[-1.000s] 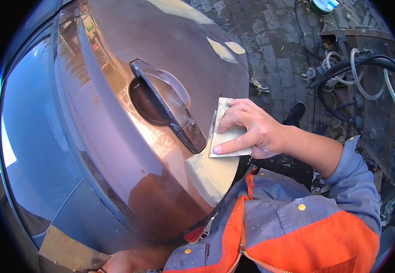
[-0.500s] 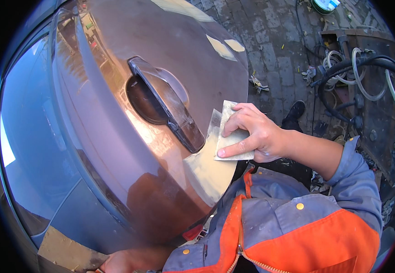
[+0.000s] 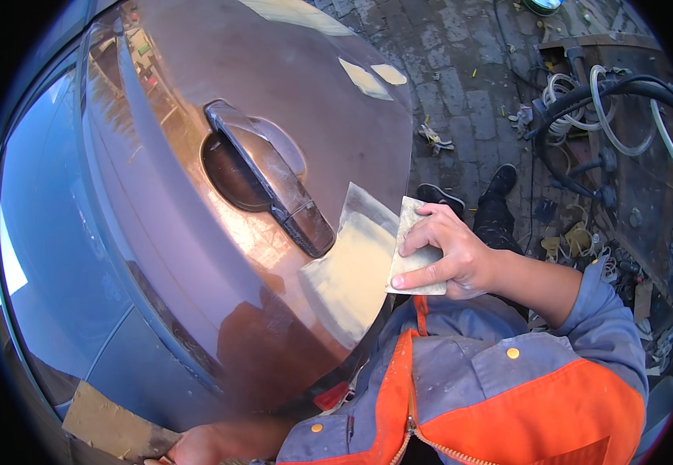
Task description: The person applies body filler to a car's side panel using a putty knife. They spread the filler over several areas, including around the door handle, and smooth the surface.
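My right hand (image 3: 451, 252) pinches a flat, pale putty spreader (image 3: 412, 262), thumb and fingers pressed on its face. The spreader sits at the right edge of a cream filler patch (image 3: 356, 271) on the brown car door (image 3: 336, 139); whether it touches the panel I cannot tell. Just left of the patch is the door handle (image 3: 278, 178). At the lower left, my left hand (image 3: 197, 446) is closed on a putty knife whose wide blade (image 3: 115, 422) is coated with tan filler; its handle is mostly hidden by the fingers.
Smaller cream patches (image 3: 364, 79) mark the door's far part. The car window (image 3: 65, 217) lies left. A metal stand (image 3: 631, 217) with coiled hoses (image 3: 577, 101) is at right. Scraps (image 3: 436, 138) and a tin (image 3: 542, 6) lie on the paving. My shoes (image 3: 499, 182) show beside the door.
My right hand and the spreader have moved right and slightly down, uncovering more of the filler patch. My left hand stays nearly still with the putty knife. The view has shifted slightly.
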A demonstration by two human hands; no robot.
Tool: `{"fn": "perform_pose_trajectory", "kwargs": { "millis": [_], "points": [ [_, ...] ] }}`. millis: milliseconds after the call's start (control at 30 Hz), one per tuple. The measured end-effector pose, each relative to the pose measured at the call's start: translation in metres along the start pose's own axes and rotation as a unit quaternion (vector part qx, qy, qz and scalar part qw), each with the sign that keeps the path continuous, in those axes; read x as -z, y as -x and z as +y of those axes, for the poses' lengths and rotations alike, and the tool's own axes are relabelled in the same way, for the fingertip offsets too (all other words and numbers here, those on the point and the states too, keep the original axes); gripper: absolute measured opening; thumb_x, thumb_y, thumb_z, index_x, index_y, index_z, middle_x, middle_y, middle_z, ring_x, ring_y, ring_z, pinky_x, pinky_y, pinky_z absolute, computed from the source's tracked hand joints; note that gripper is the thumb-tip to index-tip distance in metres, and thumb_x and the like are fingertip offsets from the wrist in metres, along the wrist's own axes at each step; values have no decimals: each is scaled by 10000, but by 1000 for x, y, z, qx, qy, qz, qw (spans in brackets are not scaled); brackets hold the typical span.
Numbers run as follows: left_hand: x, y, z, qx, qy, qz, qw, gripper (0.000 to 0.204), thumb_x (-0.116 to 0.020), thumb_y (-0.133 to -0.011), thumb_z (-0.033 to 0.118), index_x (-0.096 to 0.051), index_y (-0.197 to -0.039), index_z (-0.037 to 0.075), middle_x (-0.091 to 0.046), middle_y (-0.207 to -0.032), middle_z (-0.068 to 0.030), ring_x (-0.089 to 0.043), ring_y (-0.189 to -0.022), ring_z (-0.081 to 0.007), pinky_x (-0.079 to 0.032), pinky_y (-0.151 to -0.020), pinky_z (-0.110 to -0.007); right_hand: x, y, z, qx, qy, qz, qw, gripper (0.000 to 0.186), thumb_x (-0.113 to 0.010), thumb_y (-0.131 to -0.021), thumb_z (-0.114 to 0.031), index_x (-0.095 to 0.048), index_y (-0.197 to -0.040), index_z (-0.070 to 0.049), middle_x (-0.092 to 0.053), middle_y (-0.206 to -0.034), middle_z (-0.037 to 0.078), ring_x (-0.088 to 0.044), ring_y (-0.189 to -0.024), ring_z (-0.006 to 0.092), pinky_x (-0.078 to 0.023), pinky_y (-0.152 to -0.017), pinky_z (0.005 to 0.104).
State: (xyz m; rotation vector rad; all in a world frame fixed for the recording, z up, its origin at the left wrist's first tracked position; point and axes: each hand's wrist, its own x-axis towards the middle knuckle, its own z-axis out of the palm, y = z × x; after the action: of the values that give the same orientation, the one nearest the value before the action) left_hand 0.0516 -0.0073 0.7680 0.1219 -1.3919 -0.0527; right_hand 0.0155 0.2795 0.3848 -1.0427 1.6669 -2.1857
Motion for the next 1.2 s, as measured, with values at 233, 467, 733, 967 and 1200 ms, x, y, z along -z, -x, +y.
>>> {"fn": "perform_pose_trajectory", "kwargs": {
  "millis": [233, 467, 733, 967, 1200],
  "points": [
    [0, -5, -1, -6, -6, 12, 1000, 295, -737, -786, 131, -735, -924, -130, -714, -1015, -210, -695, -934, -268, -567, -874, -368, 14, 12, -9, -30, 47, 22, 998, 635, -841, -615, -67, -789, -1171, -369, -636, -1101, 37, -617, -1047, 263, -415, -1061, 580],
    [-4, 2, 2, -8, -5, 15, 1000, 292, -741, -782, 131, -740, -915, -129, -716, -1009, -209, -696, -929, -266, -569, -869, -367, 15, -57, 23, 20, 51, 30, 998, 694, -784, -629, 44, -787, -1168, -392, -661, -1087, 22, -614, -1015, 273, -459, -953, 451],
    [17, -6, 7, -15, -23, 14, 1000, 284, -742, -787, 131, -740, -916, -122, -716, -1007, -201, -694, -928, -258, -566, -868, -363, 41, -74, -13, -74, 24, 103, 992, 238, -718, -832, -11, -699, -1068, -32, -692, -941, 91, -687, -786, 236, -544, -729, 342],
    [21, 3, 17, -9, 22, -94, 995, 253, -718, -850, 127, -716, -987, -85, -706, -1042, -155, -670, -961, -216, -541, -891, -348, 60, -103, -54, -510, -274, -47, 814, 376, -733, -969, -279, -707, -1186, 27, -750, -1017, 85, -698, -899, 132, -563, -827, 322],
    [20, 11, 24, -6, 29, -126, 992, 225, -695, -913, 124, -692, -1058, -48, -696, -1077, -108, -645, -994, -173, -516, -913, -333, 51, -114, -39, -535, -301, -69, 786, 363, -752, -963, -289, -725, -1168, 9, -755, -1009, 80, -714, -882, 138, -574, -822, 323]
  ]
}}
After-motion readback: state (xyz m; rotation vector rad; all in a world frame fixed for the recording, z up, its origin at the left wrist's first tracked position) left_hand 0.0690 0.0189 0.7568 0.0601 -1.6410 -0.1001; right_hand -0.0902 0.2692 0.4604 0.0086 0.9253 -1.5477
